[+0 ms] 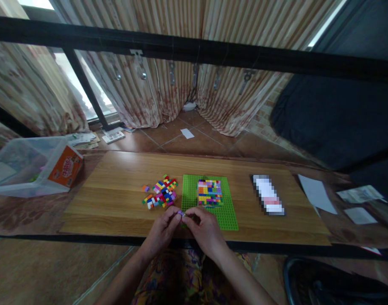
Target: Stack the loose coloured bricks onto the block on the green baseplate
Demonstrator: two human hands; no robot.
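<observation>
Striped curtains (162, 103) hang across the top behind a long dark bar (194, 50); a bright window (75, 87) shows upper left; brown floor tiles (209, 142) lie mid-frame, beyond the wooden worktop (95, 190).

The person's left hand (164, 223) and right hand (206, 228) are bare, and so are the 2 forearms (240, 269), as far as they show. Each hand has slim, tapering fingers (172, 210); the nails are too small to make out. The garment (160, 273) worn over the legs has a busy print, mustard yellow and muted purple on a dark ground, its middle lost in shadow.
</observation>
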